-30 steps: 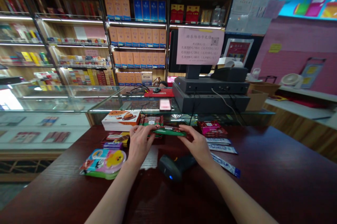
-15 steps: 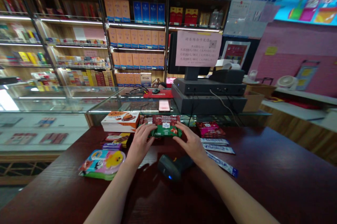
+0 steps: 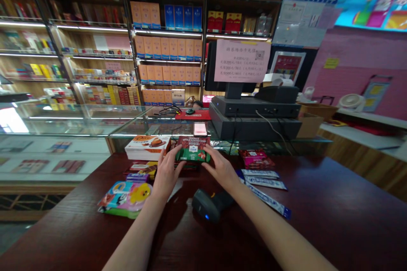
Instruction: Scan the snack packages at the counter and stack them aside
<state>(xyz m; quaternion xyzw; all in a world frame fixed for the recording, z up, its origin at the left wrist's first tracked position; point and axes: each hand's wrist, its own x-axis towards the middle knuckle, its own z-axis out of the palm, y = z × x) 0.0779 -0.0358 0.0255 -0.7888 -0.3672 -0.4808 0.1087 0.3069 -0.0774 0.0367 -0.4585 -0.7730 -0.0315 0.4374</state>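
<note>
Red-green chocolate packet (image 3: 192, 149) (almond, probably)

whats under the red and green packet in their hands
Under the packet, between the left hand and right hand, a dark red packet shows on the counter; what lies directly beneath it is covered.

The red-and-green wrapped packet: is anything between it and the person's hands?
Nothing visible: the fingers of the left hand and the right hand touch the red-and-green wrapped packet directly, one on each side.
</note>
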